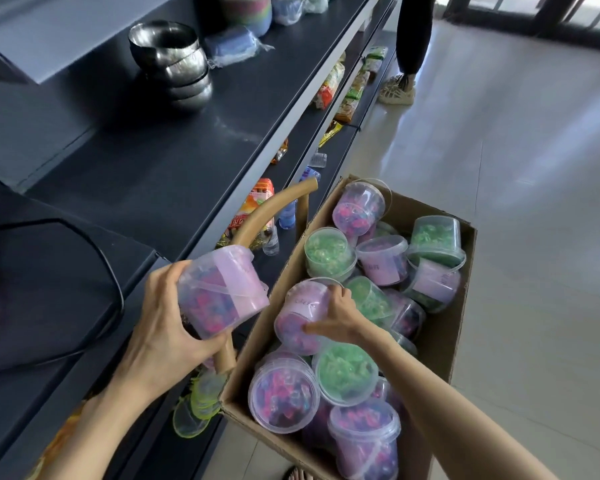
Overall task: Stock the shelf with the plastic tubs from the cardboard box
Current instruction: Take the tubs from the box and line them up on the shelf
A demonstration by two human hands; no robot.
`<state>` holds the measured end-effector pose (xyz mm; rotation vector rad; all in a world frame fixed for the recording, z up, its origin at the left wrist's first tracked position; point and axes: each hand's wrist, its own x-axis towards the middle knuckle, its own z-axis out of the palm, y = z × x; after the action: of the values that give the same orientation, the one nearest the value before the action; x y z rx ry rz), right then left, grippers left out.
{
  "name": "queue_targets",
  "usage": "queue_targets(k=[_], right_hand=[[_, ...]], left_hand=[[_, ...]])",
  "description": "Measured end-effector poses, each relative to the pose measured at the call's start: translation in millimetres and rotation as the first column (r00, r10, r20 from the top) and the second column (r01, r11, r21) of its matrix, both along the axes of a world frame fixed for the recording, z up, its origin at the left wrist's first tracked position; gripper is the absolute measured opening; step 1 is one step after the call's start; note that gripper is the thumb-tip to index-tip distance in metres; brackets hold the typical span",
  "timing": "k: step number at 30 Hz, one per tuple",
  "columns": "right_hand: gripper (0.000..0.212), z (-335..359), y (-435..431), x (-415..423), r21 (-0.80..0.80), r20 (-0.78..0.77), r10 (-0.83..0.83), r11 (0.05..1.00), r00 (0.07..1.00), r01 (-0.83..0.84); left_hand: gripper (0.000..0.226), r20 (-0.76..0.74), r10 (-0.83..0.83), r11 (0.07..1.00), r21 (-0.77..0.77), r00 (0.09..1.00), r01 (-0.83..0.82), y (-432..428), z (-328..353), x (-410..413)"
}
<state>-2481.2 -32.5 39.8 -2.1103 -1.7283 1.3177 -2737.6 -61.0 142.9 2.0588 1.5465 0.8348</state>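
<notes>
An open cardboard box (444,337) on the floor holds several clear plastic tubs filled with pink-purple or green pieces. My left hand (163,327) grips one pink tub (222,292) tilted on its side, lifted above the box's left flap and beside the dark shelf (160,161). My right hand (340,315) reaches into the box and grips a second pink tub (300,311) lying on top of the pile, fingers over its lid end and thumb along its side.
Stacked steel bowls (174,64) and wrapped goods sit further back on the shelf top. Snack packets and small bottles fill the lower shelves. A black bag with a cable (49,271) lies at left. Another person's legs (409,46) stand on the tiled floor ahead.
</notes>
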Motion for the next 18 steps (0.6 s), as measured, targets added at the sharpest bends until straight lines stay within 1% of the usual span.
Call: queue_targets(k=[3, 7, 9, 12, 15, 18], right_hand=[[0.098, 21, -7, 15, 0.148, 0.035, 0.075, 0.986, 0.997, -0.079], [0.1, 69, -14, 41, 0.324, 0.071, 0.091, 0.94, 0.993, -0.109], [0.099, 98, -17, 52, 0.408, 0.084, 0.086, 0.906, 0.993, -0.113], [0.105, 149, -18, 62, 0.5, 0.081, 0.099, 0.857, 0.992, -0.126], [0.113, 201, -20, 63, 0.595, 0.094, 0.17, 0.78, 0.981, -0.192], [0.11, 252, -26, 58, 0.663, 0.13, 0.233, 0.702, 0.964, -0.259]], left_hand=[[0.094, -0.081, 0.008, 1.0, -0.001, 0.997, -0.008, 2, 16, 3], [0.099, -0.222, 0.028, 0.998, 0.064, 0.975, -0.015, -4, 45, 7], [0.1, -0.241, 0.046, 0.995, 0.1, 0.969, -0.022, -9, 65, 11], [0.102, -0.244, 0.072, 0.988, 0.147, 0.967, -0.037, -15, 101, 20], [0.103, -0.278, 0.092, 0.979, 0.199, 0.956, -0.037, -24, 140, 25], [0.107, -0.301, 0.139, 0.972, 0.222, 0.943, -0.073, -38, 181, 25]])
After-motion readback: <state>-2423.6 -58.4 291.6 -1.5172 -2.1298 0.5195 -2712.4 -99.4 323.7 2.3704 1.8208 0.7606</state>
